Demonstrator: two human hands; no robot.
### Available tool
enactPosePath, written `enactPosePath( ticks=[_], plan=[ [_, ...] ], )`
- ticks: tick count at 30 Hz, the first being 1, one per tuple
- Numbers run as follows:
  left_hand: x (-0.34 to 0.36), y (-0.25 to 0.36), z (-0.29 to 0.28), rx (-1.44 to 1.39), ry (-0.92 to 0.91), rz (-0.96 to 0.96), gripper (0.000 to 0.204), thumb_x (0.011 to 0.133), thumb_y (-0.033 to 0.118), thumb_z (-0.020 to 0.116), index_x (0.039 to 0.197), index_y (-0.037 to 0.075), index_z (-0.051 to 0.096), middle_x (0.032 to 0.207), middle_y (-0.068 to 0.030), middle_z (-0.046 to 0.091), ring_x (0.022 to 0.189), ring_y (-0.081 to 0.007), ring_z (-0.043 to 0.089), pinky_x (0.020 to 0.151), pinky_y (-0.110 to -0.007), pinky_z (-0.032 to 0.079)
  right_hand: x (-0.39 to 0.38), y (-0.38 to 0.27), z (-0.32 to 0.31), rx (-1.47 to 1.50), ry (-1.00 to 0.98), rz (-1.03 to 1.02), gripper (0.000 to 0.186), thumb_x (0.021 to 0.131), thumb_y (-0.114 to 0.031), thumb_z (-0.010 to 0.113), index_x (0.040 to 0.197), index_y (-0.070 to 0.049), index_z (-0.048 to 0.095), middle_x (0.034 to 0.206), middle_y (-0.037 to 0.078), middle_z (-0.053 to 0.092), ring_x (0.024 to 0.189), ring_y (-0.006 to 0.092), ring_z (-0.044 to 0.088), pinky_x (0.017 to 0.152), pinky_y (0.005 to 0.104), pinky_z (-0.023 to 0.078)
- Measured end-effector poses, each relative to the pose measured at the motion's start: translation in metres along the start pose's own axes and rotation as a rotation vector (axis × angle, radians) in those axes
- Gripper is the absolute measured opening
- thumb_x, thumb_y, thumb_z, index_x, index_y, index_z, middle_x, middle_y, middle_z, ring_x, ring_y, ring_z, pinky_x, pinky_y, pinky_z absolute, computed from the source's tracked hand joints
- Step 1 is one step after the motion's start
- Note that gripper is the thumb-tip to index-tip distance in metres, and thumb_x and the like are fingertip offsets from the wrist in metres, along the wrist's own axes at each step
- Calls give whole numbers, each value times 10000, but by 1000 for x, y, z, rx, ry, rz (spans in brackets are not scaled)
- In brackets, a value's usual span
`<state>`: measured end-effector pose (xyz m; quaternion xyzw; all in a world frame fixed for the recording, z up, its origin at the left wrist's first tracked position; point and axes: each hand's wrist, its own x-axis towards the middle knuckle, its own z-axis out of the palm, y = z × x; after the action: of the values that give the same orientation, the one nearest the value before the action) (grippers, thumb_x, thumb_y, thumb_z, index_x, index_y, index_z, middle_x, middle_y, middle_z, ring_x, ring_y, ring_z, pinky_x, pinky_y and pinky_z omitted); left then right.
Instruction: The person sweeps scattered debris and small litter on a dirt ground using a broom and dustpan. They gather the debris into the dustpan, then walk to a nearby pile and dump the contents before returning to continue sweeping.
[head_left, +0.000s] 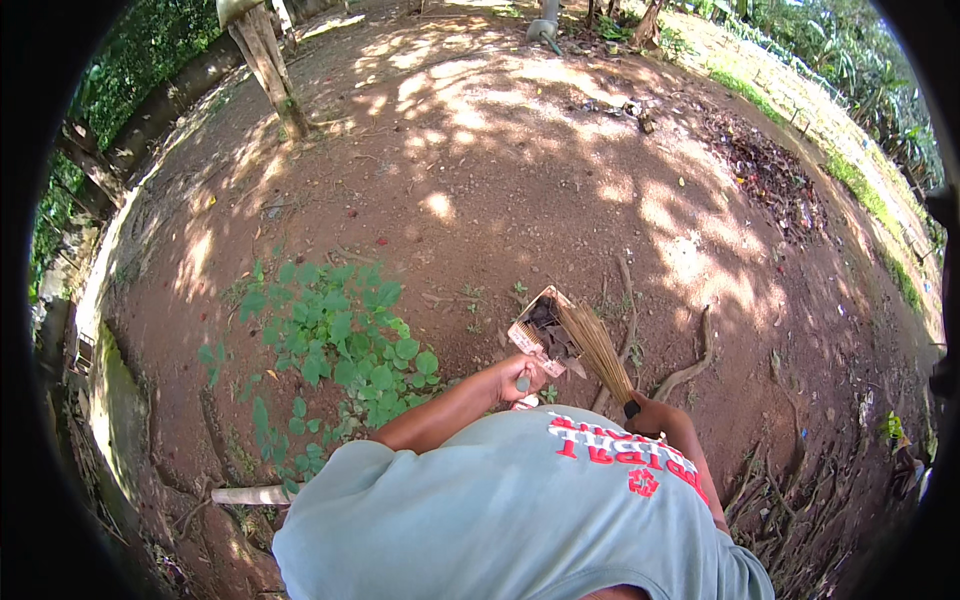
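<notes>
My left hand (516, 377) grips the near edge of a cardboard dustpan (528, 332) that rests tilted on the red dirt and holds dark dry leaves. My right hand (650, 412) is closed on the dark handle of a short broom of thin brown sticks (597, 348). The broom's bristle tips reach into the dustpan's open side. My grey shirt covers the lower middle of the head view and hides both elbows.
A patch of green leafy plants (335, 335) grows just left of the dustpan. Exposed roots (690, 365) run across the soil to the right. A wooden post (270, 65) stands at the far left, and a leaf pile (765, 165) lies at the far right.
</notes>
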<state>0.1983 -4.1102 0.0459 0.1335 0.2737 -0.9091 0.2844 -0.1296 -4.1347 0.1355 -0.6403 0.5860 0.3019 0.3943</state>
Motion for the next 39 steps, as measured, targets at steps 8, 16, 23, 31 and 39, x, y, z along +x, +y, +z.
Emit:
enactPosePath(
  ticks=[8,16,23,31,39],
  plan=[
    [72,127,95,43,-5,18,241,914,54,421,675,84,414,605,25,427,484,-51,465,466,-183,447,89,-5,-154,28,-27,-55,929,727,-298,699,1493,-146,195,950,156,678,809,265,661,691,378,520],
    [210,243,175,30,9,87,229,899,35,433,675,77,413,610,22,435,481,-54,464,490,-191,456,219,54,-318,154,-77,-119,870,731,-254,673,1475,-147,236,1007,186,668,824,276,663,663,407,519],
    [330,347,286,11,-90,44,229,909,37,423,684,77,406,625,10,430,508,-66,474,505,-197,469,307,114,-481,-13,-22,-84,948,722,-291,669,1508,-161,155,1066,217,655,921,310,656,781,390,507],
    [463,466,414,-61,3,80,226,893,21,414,677,83,403,617,13,427,507,-70,464,473,-198,431,421,148,-630,78,14,-75,970,720,-309,682,1510,-159,140,1071,210,656,940,307,652,794,383,503],
    [603,625,510,-61,51,-21,234,913,79,467,683,68,425,580,19,468,452,-53,484,416,-173,435,532,172,-791,198,0,-16,977,702,-264,702,1503,-128,160,932,150,674,781,237,656,730,381,514]
  ],
)
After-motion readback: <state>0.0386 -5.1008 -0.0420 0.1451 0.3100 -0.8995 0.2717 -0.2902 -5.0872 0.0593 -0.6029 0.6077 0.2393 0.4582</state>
